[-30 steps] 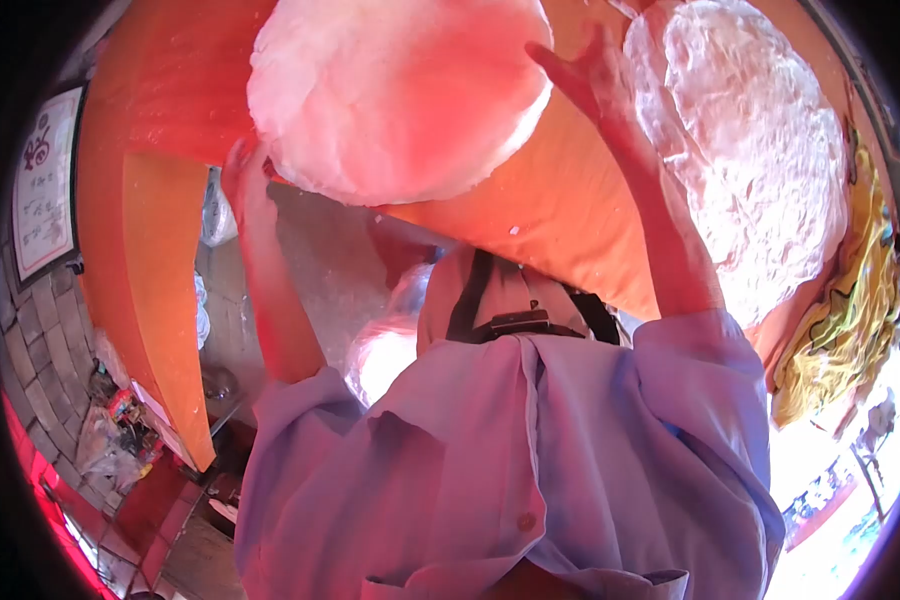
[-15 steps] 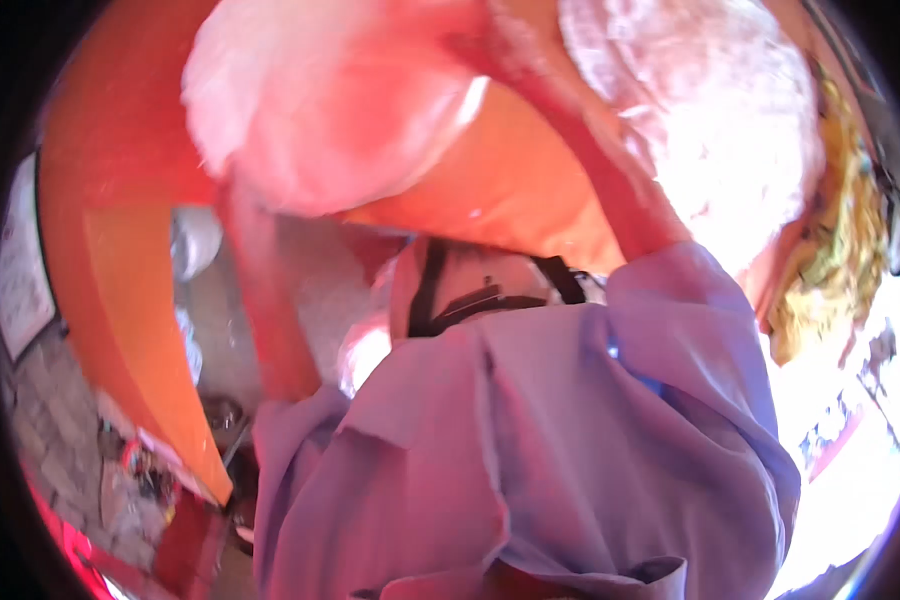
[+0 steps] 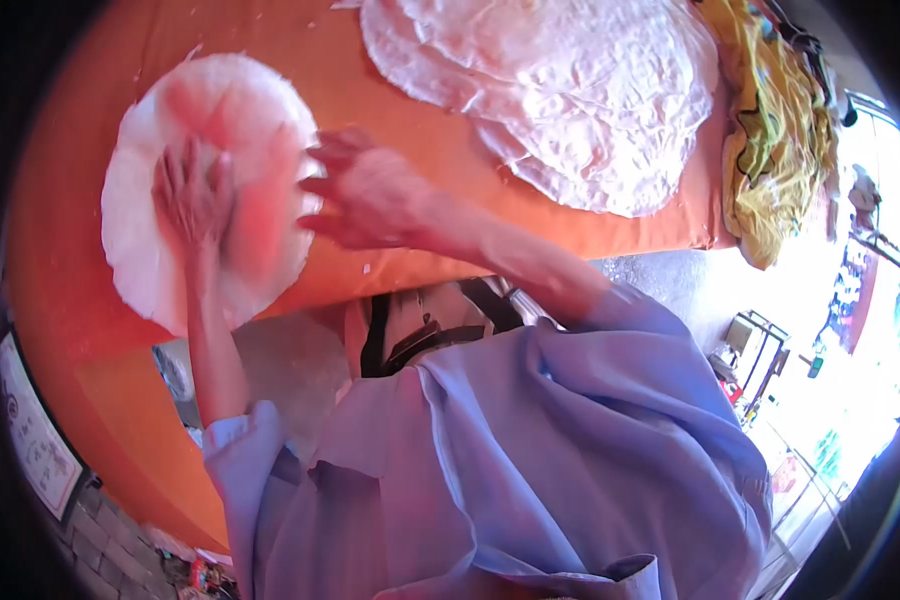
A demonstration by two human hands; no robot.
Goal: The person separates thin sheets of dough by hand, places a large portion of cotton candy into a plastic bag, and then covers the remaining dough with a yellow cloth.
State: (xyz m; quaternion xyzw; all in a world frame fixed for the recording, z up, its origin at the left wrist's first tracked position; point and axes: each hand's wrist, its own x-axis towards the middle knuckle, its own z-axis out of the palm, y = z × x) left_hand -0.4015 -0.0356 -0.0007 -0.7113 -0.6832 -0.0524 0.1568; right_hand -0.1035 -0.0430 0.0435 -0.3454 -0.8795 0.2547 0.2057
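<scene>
A round pale sheet, which looks like flatbread or dough (image 3: 140, 240), lies on the orange-covered table (image 3: 410, 150) at the left. My left hand (image 3: 196, 190) rests flat on its middle, fingers spread. Beside the sheet's right edge is my right hand (image 3: 365, 190), somewhat blurred, with its fingers apart and nothing seen in them. Several similar thin, wrinkled sheets (image 3: 580, 90) are piled at the upper right of the table, away from both hands.
A yellow cloth (image 3: 770, 140) hangs over the table's right end. A metal-framed stand (image 3: 760, 345) is beyond it at the right. A framed board (image 3: 42, 430) stands at the lower left, near grey paving (image 3: 110, 540).
The view has shifted, and the round sheet now lies flat at the left. My left hand is spread on it, and my right hand has come down beside its right edge.
</scene>
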